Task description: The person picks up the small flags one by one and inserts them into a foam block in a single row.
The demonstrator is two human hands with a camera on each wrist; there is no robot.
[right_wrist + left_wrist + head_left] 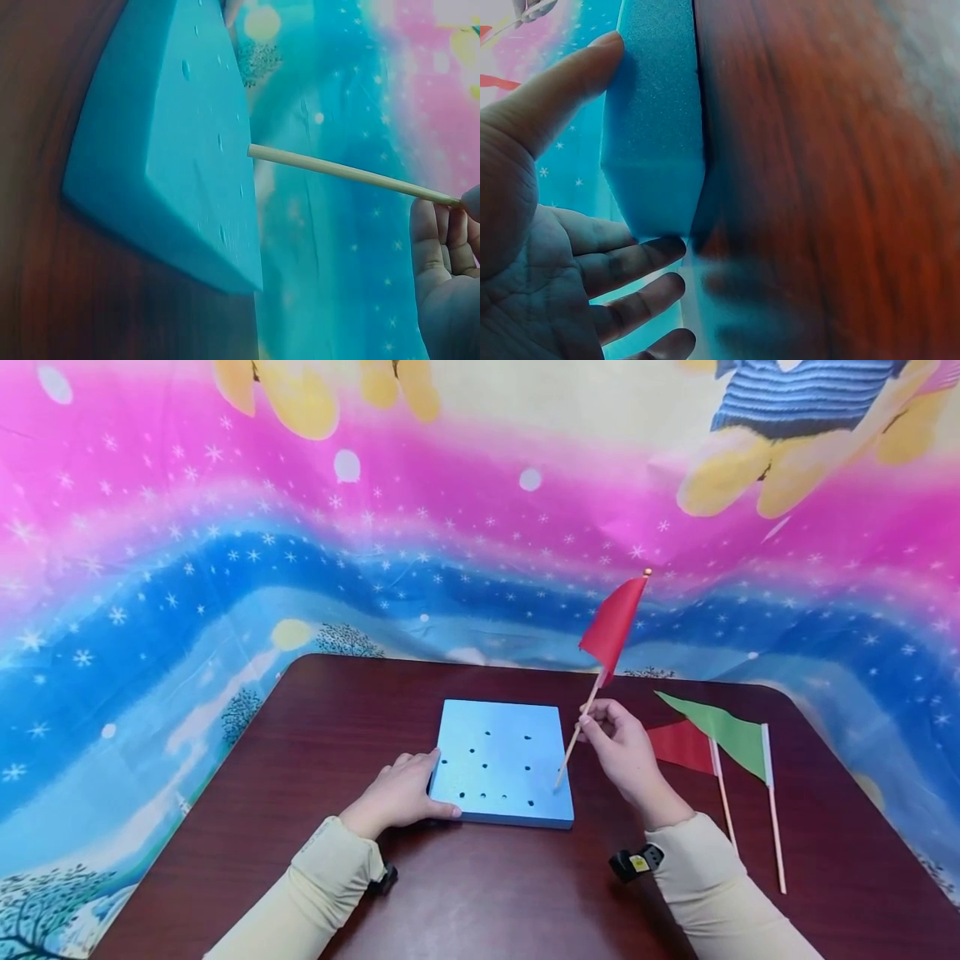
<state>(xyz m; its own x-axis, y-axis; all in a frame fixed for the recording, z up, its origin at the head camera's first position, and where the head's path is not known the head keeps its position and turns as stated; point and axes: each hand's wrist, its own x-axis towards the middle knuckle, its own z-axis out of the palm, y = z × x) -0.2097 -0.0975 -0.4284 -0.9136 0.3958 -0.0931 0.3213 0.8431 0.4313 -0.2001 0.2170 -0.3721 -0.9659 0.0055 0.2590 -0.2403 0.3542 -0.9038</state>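
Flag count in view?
3: a red flag in the right grip; a second red flag, partly under a green flag, both lying on the table right of the blue board.

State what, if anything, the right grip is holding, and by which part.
The right grip holds a red flag by its wooden stick, partway up, below the cloth.

Glossy reddish-brown table (pixel 322 718), pink-and-blue snowflake-patterned backdrop (pixel 465 518) behind
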